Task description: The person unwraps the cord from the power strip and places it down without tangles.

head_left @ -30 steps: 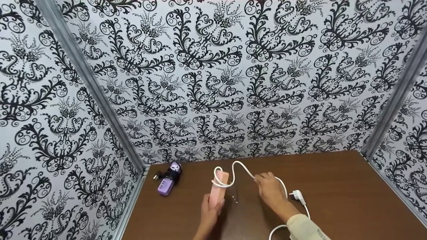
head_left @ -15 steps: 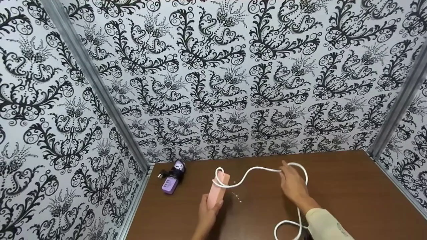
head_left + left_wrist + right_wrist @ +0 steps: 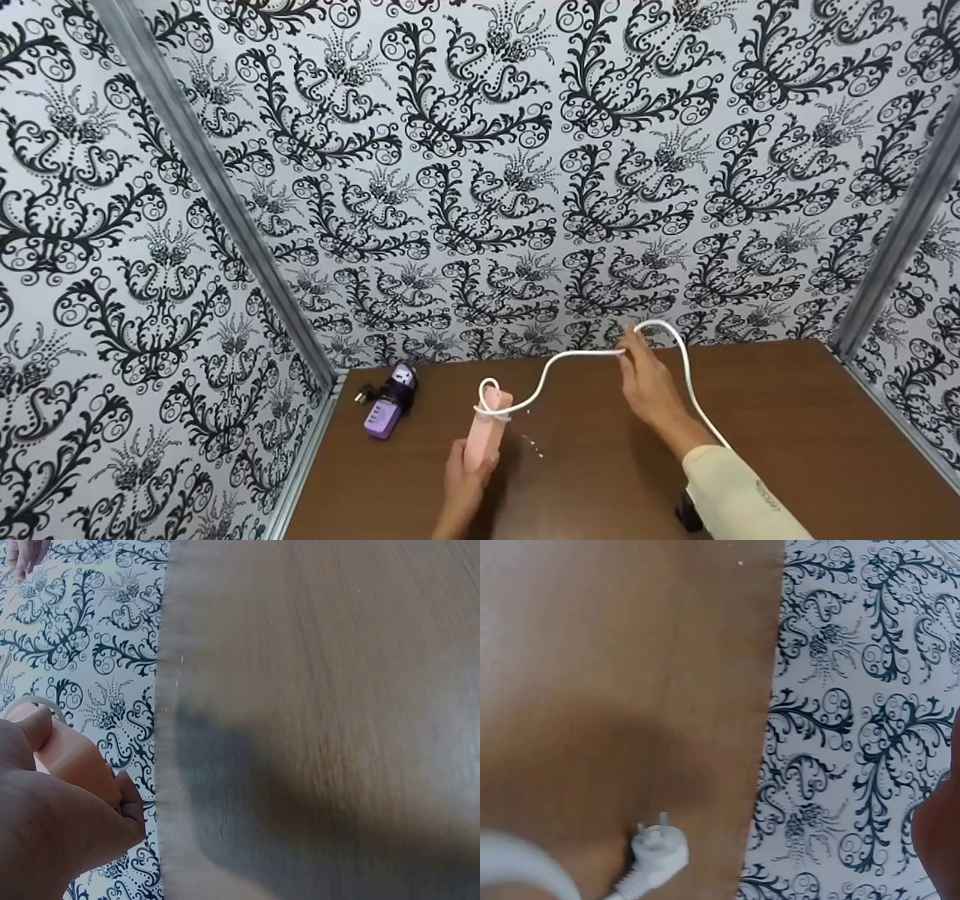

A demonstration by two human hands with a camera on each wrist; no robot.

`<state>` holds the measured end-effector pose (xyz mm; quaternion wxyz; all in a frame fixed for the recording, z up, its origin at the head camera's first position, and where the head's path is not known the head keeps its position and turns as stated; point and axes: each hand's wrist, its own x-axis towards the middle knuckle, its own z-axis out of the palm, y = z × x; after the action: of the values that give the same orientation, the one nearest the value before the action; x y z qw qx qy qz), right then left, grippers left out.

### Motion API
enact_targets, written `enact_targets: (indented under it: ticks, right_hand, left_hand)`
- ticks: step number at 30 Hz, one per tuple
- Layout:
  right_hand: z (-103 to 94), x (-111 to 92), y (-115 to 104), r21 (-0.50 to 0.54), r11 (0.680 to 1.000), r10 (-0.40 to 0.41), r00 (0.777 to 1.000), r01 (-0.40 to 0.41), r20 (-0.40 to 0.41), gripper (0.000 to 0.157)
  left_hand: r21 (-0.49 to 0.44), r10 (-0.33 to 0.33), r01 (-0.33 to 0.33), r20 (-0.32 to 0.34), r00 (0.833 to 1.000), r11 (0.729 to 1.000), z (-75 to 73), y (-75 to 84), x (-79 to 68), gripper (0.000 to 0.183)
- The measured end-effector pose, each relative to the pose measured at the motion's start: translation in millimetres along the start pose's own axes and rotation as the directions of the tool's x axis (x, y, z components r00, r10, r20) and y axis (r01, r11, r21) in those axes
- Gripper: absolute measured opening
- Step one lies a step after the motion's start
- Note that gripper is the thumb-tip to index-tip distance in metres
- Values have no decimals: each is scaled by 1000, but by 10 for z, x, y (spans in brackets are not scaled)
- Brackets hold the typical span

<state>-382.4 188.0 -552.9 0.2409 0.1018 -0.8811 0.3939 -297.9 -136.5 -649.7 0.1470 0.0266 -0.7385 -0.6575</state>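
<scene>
My left hand grips the lower end of a pink power strip, held tilted above the table; no sockets show on its visible side. A white cord loops round the strip's upper end and runs right to my right hand. That hand pinches the cord between thumb and fingers, raised near the table's back edge. Beyond it the cord arches and drops behind the sleeve. In the right wrist view, the cord's white plug appears over the table with its pins showing. The left wrist view shows the pink strip in my fingers.
A purple power strip wrapped in its black cord lies at the back left of the brown table. Patterned walls with grey metal posts enclose the table. A small black object shows beside the right sleeve.
My right hand has moved right, then up toward the back wall, drawing out the white cord. The cord's loose loop and plug have left the head view. The left hand keeps its hold, nearly still.
</scene>
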Motion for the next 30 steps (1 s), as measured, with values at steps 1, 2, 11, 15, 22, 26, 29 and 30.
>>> enact_targets:
  ticks: [1, 2, 11, 15, 22, 26, 29, 30]
  right_hand:
    - [11, -30, 20, -4, 1000, 8, 1000, -8, 8, 47]
    - [23, -68, 43, -11, 1000, 21, 1000, -20, 20, 50]
    - [106, -458, 325, -204, 976, 105, 989, -83, 103, 25]
    - [119, -577, 393, -375, 925, 125, 981, -61, 147, 21]
    - [54, -704, 369, -530, 848, 152, 959, -3, 238, 37]
    - [-61, -783, 377, -538, 843, 195, 945, -25, 261, 51]
    - [-161, -841, 434, -539, 840, 239, 937, -68, 256, 51]
    - [-193, -858, 459, -535, 841, 260, 931, -88, 257, 48]
  left_hand:
    - [-18, -29, 29, 8, 1000, 999, -3, 13, -8, 35]
    - [-23, -44, 44, 15, 999, 999, -3, 20, -15, 34]
    - [15, -127, 126, 61, 990, 992, 17, -11, -54, 32]
    - [29, -146, 144, 64, 987, 989, 26, -58, -42, 33]
    - [0, -139, 139, 68, 988, 990, 11, -59, -65, 32]
    - [28, -137, 135, 78, 988, 990, -3, -64, -70, 33]
    - [45, -143, 140, 83, 986, 989, -19, -65, -63, 33]
    - [46, -146, 142, 85, 986, 989, -24, -65, -60, 33]
